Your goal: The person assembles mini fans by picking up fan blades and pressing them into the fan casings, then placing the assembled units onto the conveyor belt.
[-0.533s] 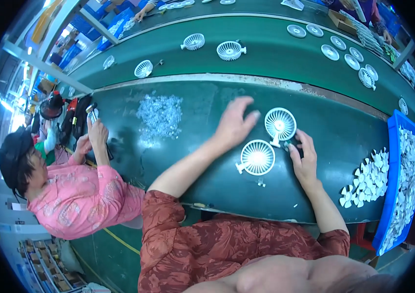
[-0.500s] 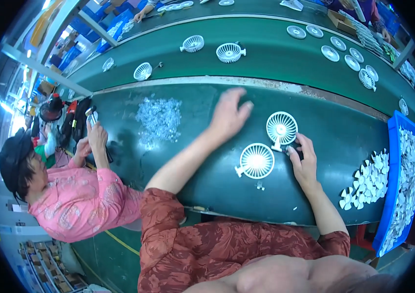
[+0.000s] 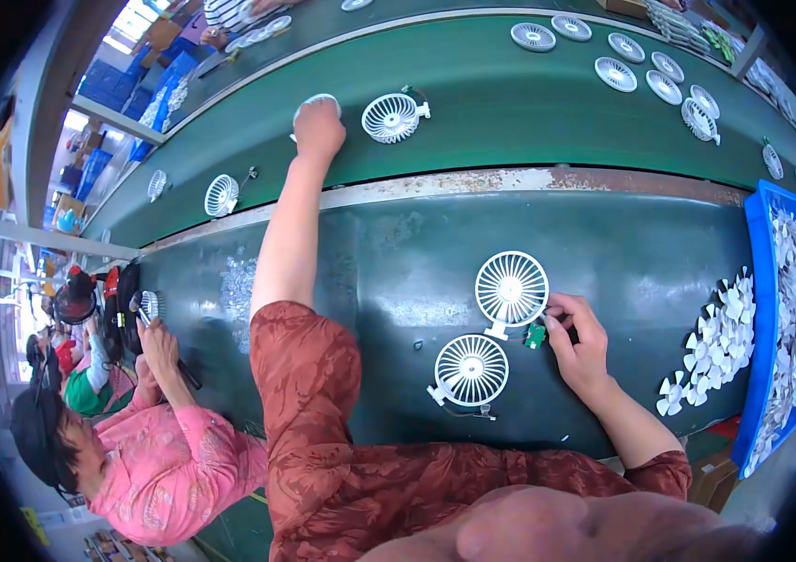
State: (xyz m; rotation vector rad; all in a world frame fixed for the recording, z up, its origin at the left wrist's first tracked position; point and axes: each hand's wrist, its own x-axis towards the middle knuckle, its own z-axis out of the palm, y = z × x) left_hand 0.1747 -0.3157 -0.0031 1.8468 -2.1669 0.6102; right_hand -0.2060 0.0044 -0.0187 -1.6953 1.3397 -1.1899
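On the conveyor belt, my left hand (image 3: 320, 133) is closed over a white fan housing (image 3: 323, 97), mostly hidden beneath it. My right hand (image 3: 581, 345) rests on the worktable, thumb and forefinger closed at the right rim of another white slatted fan housing (image 3: 511, 288). Beside those fingers, a small green circuit board (image 3: 535, 336) sits by the housing's stem. Just below and left lies a second fan housing (image 3: 471, 370), with a wire and a small part (image 3: 485, 411) at its lower edge.
Several fan housings (image 3: 390, 118) and round white grilles (image 3: 616, 74) lie on the belt. Small white fan blades (image 3: 721, 337) are heaped beside a blue tray (image 3: 756, 328) at right. Clear small parts (image 3: 241, 286) lie left. A co-worker in pink (image 3: 169, 459) holds a tool nearby.
My left hand has reached from above the worktable out to the belt and closed on a fan housing. My right hand stays beside the upper housing; the green board now shows. The view has shifted.
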